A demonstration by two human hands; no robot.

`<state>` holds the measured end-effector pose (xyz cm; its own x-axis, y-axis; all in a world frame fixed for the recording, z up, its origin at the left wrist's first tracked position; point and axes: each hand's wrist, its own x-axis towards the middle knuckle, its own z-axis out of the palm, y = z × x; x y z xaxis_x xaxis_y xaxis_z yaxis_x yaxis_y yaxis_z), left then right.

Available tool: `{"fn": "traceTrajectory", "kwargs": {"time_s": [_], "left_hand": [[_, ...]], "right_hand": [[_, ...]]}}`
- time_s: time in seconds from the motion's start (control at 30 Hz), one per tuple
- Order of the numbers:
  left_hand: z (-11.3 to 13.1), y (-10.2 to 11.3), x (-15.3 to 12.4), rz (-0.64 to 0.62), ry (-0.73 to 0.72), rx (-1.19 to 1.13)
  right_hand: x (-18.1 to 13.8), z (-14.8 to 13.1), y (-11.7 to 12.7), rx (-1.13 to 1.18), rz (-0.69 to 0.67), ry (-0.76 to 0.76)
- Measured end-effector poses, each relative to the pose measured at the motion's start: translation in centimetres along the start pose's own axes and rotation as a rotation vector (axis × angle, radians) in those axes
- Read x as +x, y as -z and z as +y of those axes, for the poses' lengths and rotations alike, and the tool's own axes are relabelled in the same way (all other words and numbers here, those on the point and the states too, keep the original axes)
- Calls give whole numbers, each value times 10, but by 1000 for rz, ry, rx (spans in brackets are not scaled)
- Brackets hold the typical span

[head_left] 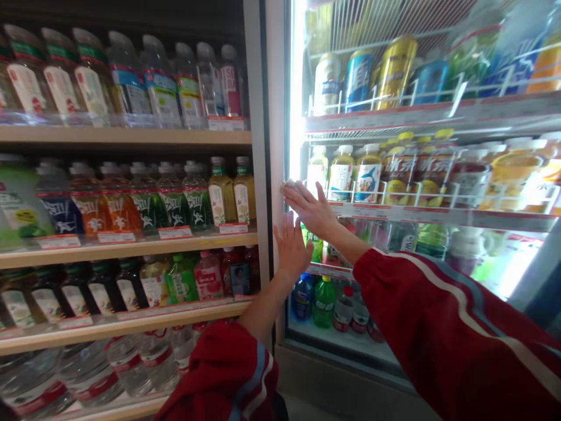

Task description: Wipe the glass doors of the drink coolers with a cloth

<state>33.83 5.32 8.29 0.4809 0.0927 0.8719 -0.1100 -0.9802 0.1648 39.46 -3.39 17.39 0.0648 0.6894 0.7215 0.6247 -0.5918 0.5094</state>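
- Left hand [291, 248] is pressing flat, fingers spread, against the clear glass cooler door [438, 234] near its grey left frame edge [276, 175]
- Right hand [309, 207] is lying open just above it, holding nothing
- Wooden shelves of drink bottles [131, 234] are standing close on the left

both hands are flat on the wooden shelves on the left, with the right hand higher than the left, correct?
Not quite. The head view shows the right hand and left hand flat on the glass door of the lit drinks fridge, not on the wooden shelves at left. The right hand is indeed higher.
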Motion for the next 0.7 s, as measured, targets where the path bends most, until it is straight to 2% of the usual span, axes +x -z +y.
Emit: {"fn": "traceTrajectory", "kwargs": {"time_s": [0.27, 0.53, 0.7], "left_hand": [[5, -4, -5, -20, 15, -13], [20, 0, -2, -11, -13, -25], [29, 0, -1, -2, -29, -43]], "right_hand": [[-9, 2, 4, 28, -13, 17], [-27, 19, 5, 27, 77, -97], [-38, 35, 15, 25, 114, -153]]}}
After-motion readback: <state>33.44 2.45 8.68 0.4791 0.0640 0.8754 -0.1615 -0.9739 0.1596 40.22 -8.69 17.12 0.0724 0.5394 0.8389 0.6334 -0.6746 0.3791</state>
